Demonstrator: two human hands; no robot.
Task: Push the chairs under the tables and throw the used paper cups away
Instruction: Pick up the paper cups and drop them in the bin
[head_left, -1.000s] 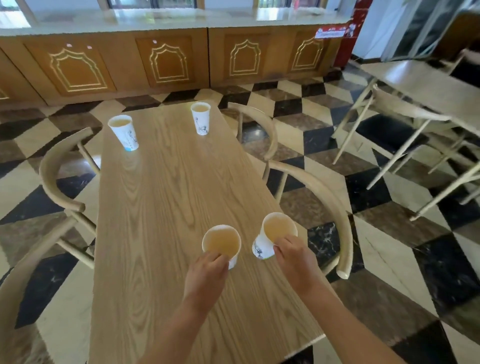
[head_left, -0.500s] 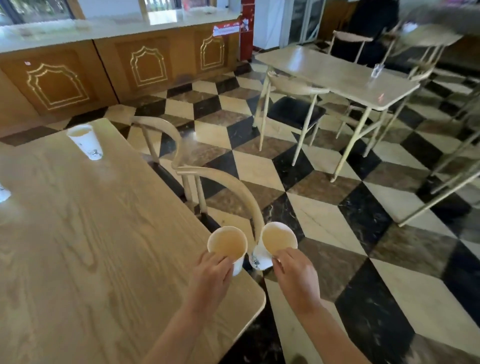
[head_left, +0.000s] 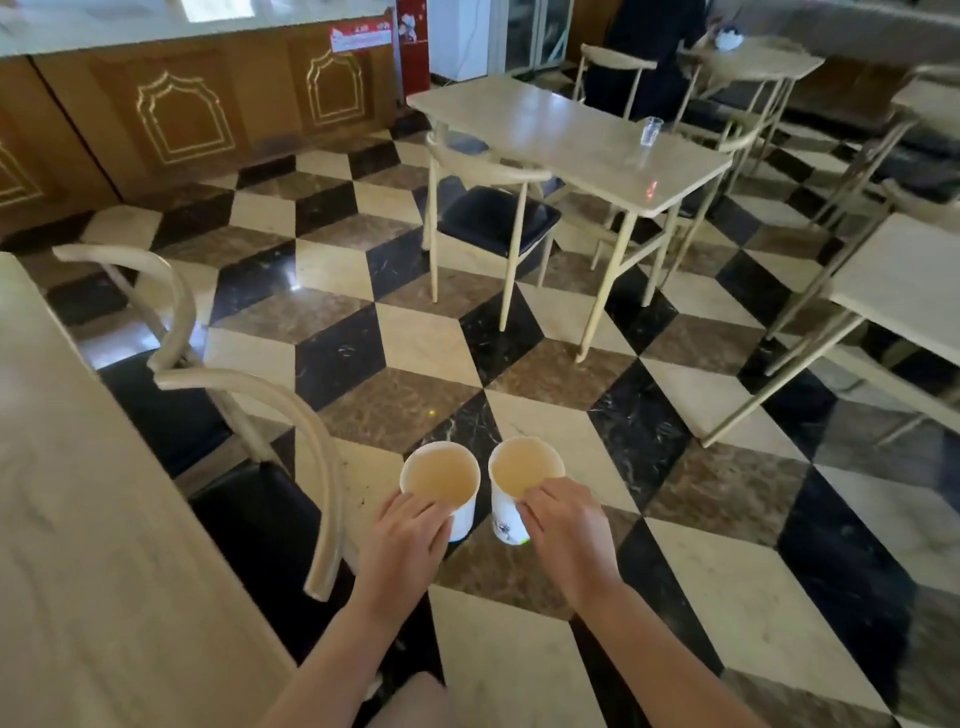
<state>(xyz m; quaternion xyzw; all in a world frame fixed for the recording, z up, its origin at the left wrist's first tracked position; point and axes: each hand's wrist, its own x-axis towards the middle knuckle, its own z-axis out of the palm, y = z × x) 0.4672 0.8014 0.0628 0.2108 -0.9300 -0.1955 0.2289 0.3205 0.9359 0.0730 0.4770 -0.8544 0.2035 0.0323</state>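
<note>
My left hand (head_left: 402, 543) grips a white paper cup (head_left: 440, 477) by its near rim, and my right hand (head_left: 569, 535) grips a second white paper cup (head_left: 524, 467) the same way. Both cups hang side by side over the chequered floor, open tops up, insides stained yellowish. The wooden table (head_left: 78, 519) lies at my left. Two curved-back chairs stand along its right side: a near chair (head_left: 270, 405) and a far chair (head_left: 150, 275), both with seats partly under the table.
A second table (head_left: 571, 135) with a clear plastic cup (head_left: 650, 130) stands ahead, a black-seated chair (head_left: 493, 218) pulled out beside it. More tables (head_left: 904, 280) and chairs fill the right. A wooden counter (head_left: 182, 104) runs along the back.
The cups came off the wooden table and now hang over the floor. My view swung right, so the table slid to the left edge and its two far cups left the frame.
</note>
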